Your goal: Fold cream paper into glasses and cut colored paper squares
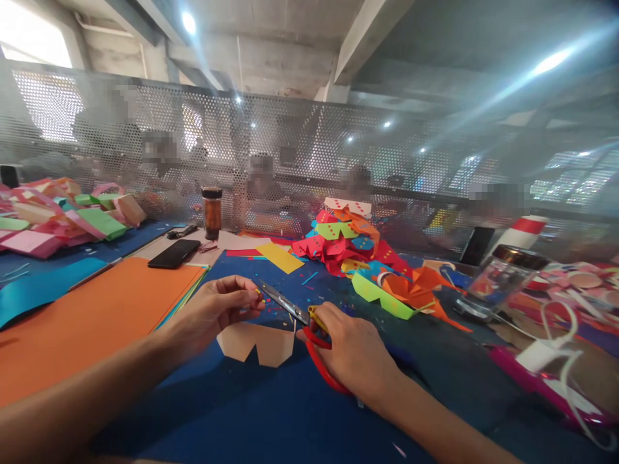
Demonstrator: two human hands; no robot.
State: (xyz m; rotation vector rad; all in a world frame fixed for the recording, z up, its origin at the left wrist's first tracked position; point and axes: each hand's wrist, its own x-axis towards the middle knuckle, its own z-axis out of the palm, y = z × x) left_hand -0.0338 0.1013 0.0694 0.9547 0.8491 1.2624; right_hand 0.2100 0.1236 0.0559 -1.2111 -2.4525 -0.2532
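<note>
My right hand [355, 348] is closed around red-handled scissors [286, 304], whose blades point up and left. A bit of yellow also shows at its fingers. My left hand [220, 303] is pinched near the blade tips, with small yellow and blue bits of paper [260, 294] at its fingertips. Below the blades, between both hands, a beige paper mask shape [258, 345] with a notch in its lower edge lies on the blue tabletop [232, 412]. Tiny coloured scraps are scattered behind the scissors.
A heap of coloured paper masks [333, 245] rises at the back. Orange sheets [97, 322], a black phone [174, 253] and a dark bottle [211, 212] stand or lie left. On the right are a clear cup [500, 283] and a white cable [570, 386]. A perforated metal partition [290, 135] runs behind.
</note>
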